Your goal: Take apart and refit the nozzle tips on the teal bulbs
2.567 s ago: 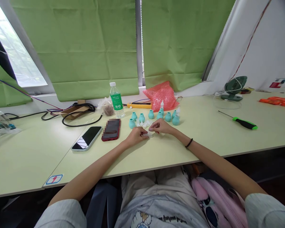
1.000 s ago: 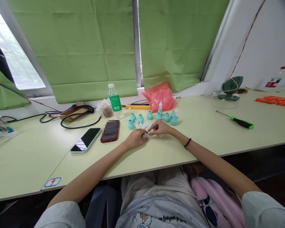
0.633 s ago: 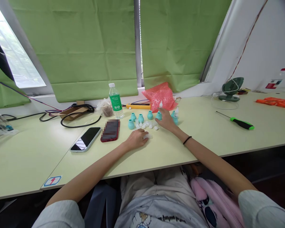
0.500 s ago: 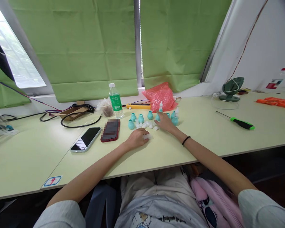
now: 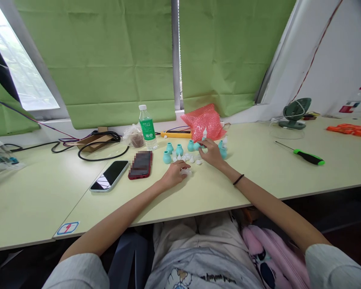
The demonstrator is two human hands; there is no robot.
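Note:
My left hand (image 5: 175, 173) rests on the table, its fingers curled around a small translucent white plastic piece (image 5: 186, 172). Farther right, my right hand (image 5: 211, 153) hovers by the teal bulb-shaped pieces, thumb and fingers apart with nothing visible between them. Just beyond its fingertips a white pointed tip (image 5: 205, 132) rises from a teal piece that my fingers partly hide. Several teal bulbs with open necks stand in a loose group, among them one teal bulb (image 5: 167, 157) at the left end. Small white pieces (image 5: 192, 159) lie scattered between my hands.
Two phones, one light-edged (image 5: 110, 176) and one in a red case (image 5: 140, 165), lie to the left. Behind stand a water bottle (image 5: 148, 129) and red bubble wrap (image 5: 203, 120). A screwdriver (image 5: 307, 156) and a small fan (image 5: 294, 114) are at the right; black cables (image 5: 104, 159) coil at the left.
My right hand has drawn slightly up and back from the teal piece with the white tip, its fingers parting. My left hand stays in place, the translucent piece turned a little in its fingers.

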